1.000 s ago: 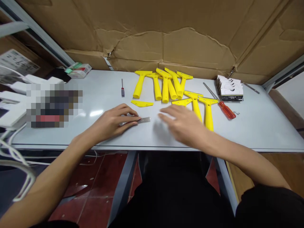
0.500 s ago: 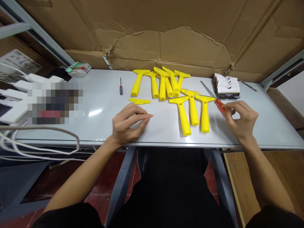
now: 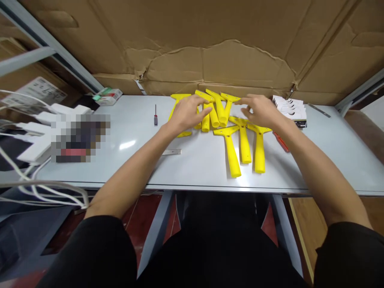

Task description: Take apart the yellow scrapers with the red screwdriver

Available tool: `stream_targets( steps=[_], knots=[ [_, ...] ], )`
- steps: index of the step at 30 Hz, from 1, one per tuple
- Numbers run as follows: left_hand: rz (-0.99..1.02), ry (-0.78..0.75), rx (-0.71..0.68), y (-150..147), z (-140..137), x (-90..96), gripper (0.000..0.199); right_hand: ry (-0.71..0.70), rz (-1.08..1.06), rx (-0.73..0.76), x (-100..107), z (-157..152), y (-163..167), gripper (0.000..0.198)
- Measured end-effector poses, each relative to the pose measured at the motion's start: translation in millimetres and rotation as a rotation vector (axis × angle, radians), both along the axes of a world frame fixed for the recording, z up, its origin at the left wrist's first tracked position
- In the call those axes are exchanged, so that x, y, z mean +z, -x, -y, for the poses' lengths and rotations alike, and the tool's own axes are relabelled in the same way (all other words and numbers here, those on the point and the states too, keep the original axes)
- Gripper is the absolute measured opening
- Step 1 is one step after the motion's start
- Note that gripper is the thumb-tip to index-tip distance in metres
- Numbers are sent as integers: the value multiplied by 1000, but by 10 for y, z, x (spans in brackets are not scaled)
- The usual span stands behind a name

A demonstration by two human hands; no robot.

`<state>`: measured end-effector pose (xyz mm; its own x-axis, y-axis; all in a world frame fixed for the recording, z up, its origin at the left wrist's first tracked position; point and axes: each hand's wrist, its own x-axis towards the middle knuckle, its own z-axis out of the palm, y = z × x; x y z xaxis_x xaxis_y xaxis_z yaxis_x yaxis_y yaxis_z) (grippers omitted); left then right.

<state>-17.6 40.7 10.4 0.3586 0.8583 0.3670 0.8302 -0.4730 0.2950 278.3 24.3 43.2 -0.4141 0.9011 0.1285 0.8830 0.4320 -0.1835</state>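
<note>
Overlapping the rear yellow scrapers (image 3: pixel 220 107) at twelve o'clock, my left hand (image 3: pixel 188 115) (toward eleven) and right hand (image 3: pixel 258 109) (toward one) show a parted, unclenched grip; whether either touches a scraper I cannot tell. Three front scrapers (image 3: pixel 244 143) lie nearer me, just past twelve; a metal strip (image 3: pixel 173 152) lies at eleven.

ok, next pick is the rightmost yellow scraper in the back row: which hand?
Right, most likely. The right hand is just right of that scraper, with its fingertips near the scraper's head. The left hand is over the row's left end, with other scrapers between.
</note>
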Motion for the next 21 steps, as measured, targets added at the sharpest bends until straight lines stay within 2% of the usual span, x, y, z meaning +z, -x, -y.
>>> stream_targets(
  steps=[3,6,12,18,21],
  knots=[
    [-88,56,-45,7,102,-94,56,124,34,206,-110,-89,272,72],
    [-162,127,-88,4,193,-126,62,179,63,262,-252,-63,406,92],
    [-196,152,-208,30,150,-170,80,120,66,156,-350,106,368,78],
    [-97,101,-224,-45,61,-307,73,7,67,98,-434,118,312,75],
    [-46,79,-204,-42,-20,-382,68,-1,70,96,-446,141,364,76]
  ],
)
